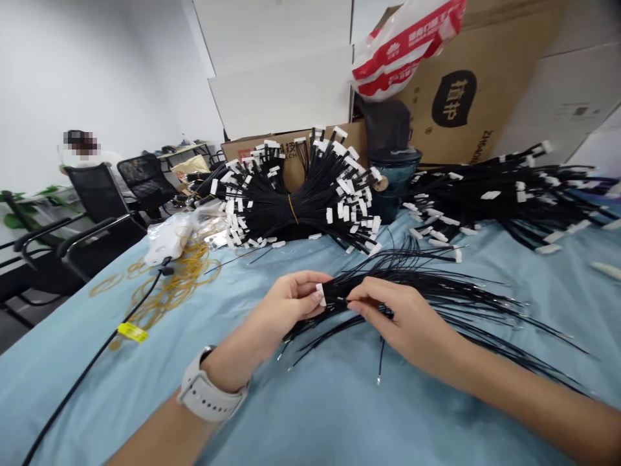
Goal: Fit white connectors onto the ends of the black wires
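A small white connector [321, 294] is pinched between the thumb and fingers of my left hand [295, 298], which wears a white watch [213, 391] at the wrist. Black wires run from it to the right. Just right of the connector, my right hand [398, 310] pinches the end of one black wire [342, 300], its tip pointing toward the connector. Under and behind both hands lies a spread of loose black wires [451, 285] with small metal tips. Whether the wire's tip touches the connector I cannot tell.
Behind my hands lies a banded bundle of black cables [291, 207] with white connectors. More cables [490, 194] lie at the right. Yellow rubber bands [179, 291], a black cord [92, 369] and a blue container [391, 184] share the blue cloth [310, 414]. A person [104, 162] sits far left.
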The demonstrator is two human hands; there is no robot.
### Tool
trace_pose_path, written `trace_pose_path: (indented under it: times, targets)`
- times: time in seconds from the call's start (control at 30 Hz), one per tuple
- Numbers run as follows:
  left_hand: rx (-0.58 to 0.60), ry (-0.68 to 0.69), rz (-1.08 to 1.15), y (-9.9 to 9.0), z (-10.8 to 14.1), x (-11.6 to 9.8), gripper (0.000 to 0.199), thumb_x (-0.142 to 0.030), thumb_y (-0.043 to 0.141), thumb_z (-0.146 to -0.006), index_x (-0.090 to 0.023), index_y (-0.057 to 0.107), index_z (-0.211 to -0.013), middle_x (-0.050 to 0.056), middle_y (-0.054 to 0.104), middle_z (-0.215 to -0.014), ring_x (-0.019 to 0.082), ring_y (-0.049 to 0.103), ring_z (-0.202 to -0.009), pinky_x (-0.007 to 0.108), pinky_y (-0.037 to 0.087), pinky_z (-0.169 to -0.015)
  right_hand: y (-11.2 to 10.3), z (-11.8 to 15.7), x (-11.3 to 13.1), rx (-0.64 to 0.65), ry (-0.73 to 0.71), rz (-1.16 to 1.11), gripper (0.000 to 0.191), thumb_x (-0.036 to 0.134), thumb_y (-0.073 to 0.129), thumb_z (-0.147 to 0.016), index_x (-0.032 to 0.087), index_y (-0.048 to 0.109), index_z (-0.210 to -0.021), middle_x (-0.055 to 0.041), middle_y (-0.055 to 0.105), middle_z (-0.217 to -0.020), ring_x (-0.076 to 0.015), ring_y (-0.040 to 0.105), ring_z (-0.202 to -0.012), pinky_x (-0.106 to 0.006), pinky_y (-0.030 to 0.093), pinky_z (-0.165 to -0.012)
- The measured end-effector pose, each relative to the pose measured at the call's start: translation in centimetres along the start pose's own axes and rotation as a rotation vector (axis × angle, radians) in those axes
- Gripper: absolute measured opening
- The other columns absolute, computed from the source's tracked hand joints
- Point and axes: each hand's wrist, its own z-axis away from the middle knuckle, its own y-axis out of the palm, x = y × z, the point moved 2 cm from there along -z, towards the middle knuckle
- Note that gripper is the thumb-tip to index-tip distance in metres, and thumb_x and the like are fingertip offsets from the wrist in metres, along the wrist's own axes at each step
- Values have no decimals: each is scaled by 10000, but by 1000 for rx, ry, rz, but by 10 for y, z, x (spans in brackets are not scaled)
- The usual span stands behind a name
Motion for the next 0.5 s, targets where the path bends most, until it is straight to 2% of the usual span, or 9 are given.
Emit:
trace_pose_path:
  times: [0.1, 0.23, 0.37, 0.5]
  targets:
    - [8, 17, 16, -2, -1, 0, 310, -184, 729, -710, -132, 624, -997, 17, 635, -821, 82, 560, -723, 225, 443, -763, -1, 0, -1, -59, 37, -5, 157, 153, 505, -879, 218, 638, -829, 36, 618, -739, -52, 552, -658, -162, 414, -565]
    - [8, 13, 15, -5, -1, -1, 360, -215, 762, -673, -136, 623, -996, 20, 636, -830, 85, 551, -710, 233, 440, -742, -4, 1, -1, -101, 27, -1, 211, 157, 552, -846, 201, 596, -644, 44, 536, -599, -44, 467, -540, -172, 316, -444]
    - [13, 11, -2, -7, -2, 0, 368, -224, 758, -687, -137, 616, -1016, 7, 616, -795, 86, 547, -717, 230, 437, -744, -5, 1, -4, -121, 8, 11, 239, 145, 568, -838, 192, 553, -604, 64, 517, -583, -21, 436, -530, -161, 305, -462]
    - [30, 20, -8, -6, -1, 0, 342, -227, 746, -711, -141, 626, -1020, -6, 594, -760, 89, 546, -731, 230, 444, -756, -4, 0, -7, -106, 10, 15, 211, 143, 578, -835, 196, 582, -631, 66, 535, -602, -16, 457, -545, -154, 322, -478]
